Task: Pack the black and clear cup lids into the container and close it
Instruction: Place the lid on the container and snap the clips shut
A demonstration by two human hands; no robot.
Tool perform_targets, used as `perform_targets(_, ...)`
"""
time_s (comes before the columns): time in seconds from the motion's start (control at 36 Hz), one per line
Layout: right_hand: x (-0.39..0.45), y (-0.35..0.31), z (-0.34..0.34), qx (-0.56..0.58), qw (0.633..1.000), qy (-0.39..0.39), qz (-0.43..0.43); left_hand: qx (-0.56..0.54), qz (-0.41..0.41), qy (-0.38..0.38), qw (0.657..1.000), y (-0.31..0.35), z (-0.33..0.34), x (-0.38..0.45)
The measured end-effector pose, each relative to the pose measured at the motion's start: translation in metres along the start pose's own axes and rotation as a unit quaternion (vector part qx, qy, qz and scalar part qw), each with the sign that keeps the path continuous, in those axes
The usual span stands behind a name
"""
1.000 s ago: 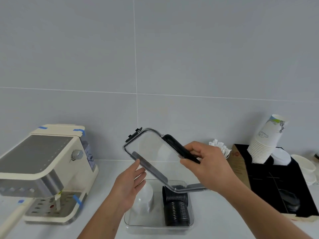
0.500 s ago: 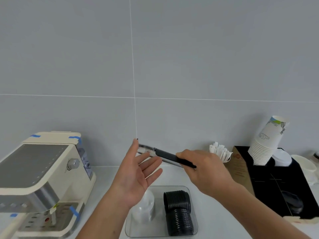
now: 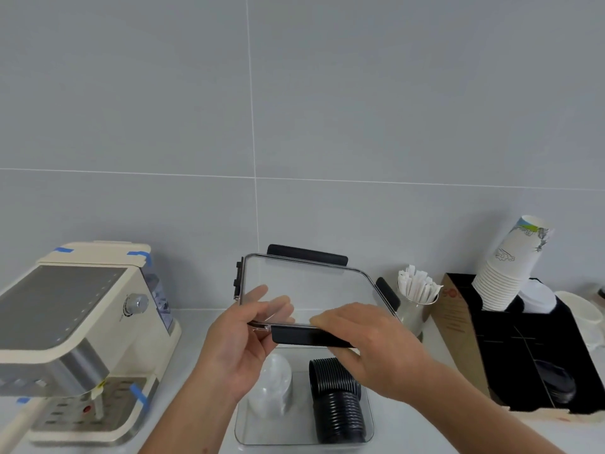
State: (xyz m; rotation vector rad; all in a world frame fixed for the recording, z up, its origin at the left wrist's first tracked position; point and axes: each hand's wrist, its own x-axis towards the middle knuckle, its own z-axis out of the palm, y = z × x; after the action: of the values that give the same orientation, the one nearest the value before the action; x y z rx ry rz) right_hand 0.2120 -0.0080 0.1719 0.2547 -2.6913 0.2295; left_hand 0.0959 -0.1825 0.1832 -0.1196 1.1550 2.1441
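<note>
2 hands (image 3: 242, 342) hold lid (image 3: 311, 290) above container (image 3: 370, 417).

Café counter: espresso machine (image 3: 78, 339), paper cups (image 3: 510, 267).

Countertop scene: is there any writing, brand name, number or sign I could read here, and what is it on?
No text here can be read for certain.
Brown cardboard side of the black cup organiser: faint red print, too blurred to read.
Stack of white paper cups: a drawn pattern, no legible words.
Cream coffee machine: blue tape tabs and a knob, no readable label.
Clear container lid with black latches, held by both hands: no markings visible.
</note>
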Motion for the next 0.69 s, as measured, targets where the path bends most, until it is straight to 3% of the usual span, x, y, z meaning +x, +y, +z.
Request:
perform_targets(0.14,-0.01,0.009,-0.009,0.095,0.991,-0.083,0.051,-0.018,0.017,0.004,1.0,0.004,-0.011,0.006)
perform_targets(0.19,-0.012,0.014,-0.014,0.12,0.986,-0.052,0.102,-0.025,0.019,0.0,1.0,0.007,-0.015,0.009)
perform_targets(0.28,-0.007,0.023,-0.02,0.137,0.957,0.045,0.25,-0.024,0.027,-0.011,0.999,0.009,-0.02,0.011)
perform_targets(0.36,0.001,0.034,-0.019,0.223,0.882,0.115,0.398,-0.023,0.035,-0.023,0.999,0.01,-0.023,0.012)
perform_targets(0.47,0.007,0.044,-0.009,0.424,0.734,0.083,0.524,-0.026,0.035,-0.036,0.998,0.01,-0.025,0.012)
perform_targets(0.58,0.011,0.039,0.001,0.56,0.618,0.074,0.547,-0.024,0.036,-0.044,0.998,0.008,-0.031,0.016)
perform_targets(0.69,0.009,0.033,0.012,0.614,0.565,0.076,0.545,-0.03,0.041,-0.046,0.998,0.004,-0.037,0.019)
